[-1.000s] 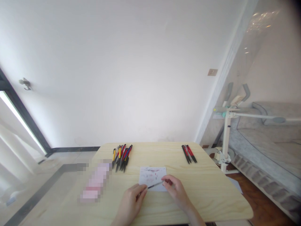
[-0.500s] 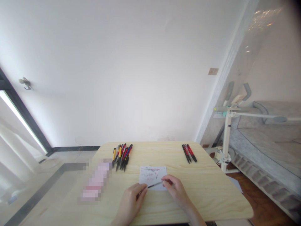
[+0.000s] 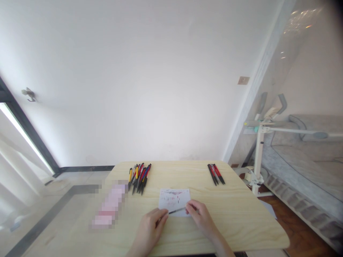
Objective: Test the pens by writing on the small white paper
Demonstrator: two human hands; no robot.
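Though slim, rod [image 3: 174, 211] between fingers [image 3: 161, 213]

The left hand [image 3: 151, 223] I see is bare, with slim fingers and softly rounded knuckles. The right hand [image 3: 198, 212], also bare, has a smooth back and slender fingers. Behind its grip, a narrow wrist widens gradually into a bare right forearm [image 3: 221, 242]. The fingernails are too small to make out.

A white wall [image 3: 160, 89] stands between pale curtain [image 3: 18, 182] and grey sofa [image 3: 308, 157].
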